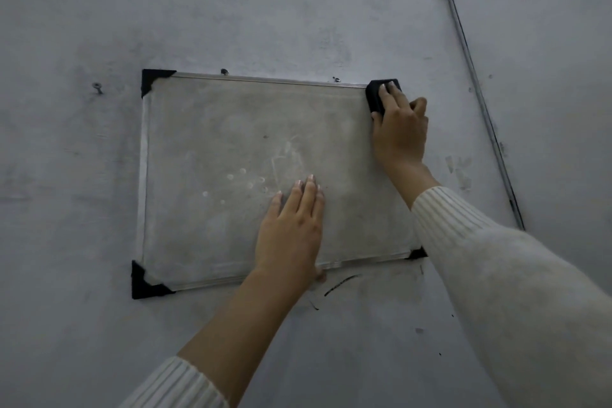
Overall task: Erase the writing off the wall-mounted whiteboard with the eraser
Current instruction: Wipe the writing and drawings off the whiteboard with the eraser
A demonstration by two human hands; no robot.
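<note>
A small whiteboard point(212, 149) with a metal frame and black corner caps hangs on a grey wall. Its surface is smudged grey, with faint streaks and a few pale spots near the middle. My right hand point(399, 129) holds a black eraser point(376, 94) against the board's top right corner. My left hand point(291, 228) lies flat on the lower middle of the board, fingers together and pointing up. Both arms wear white knitted sleeves.
The grey wall point(231, 10) surrounds the board, with black marker strokes point(341, 285) just below the frame. A screw hook point(97, 87) sticks out at the left. A metal strip point(480, 99) runs diagonally down the wall at the right.
</note>
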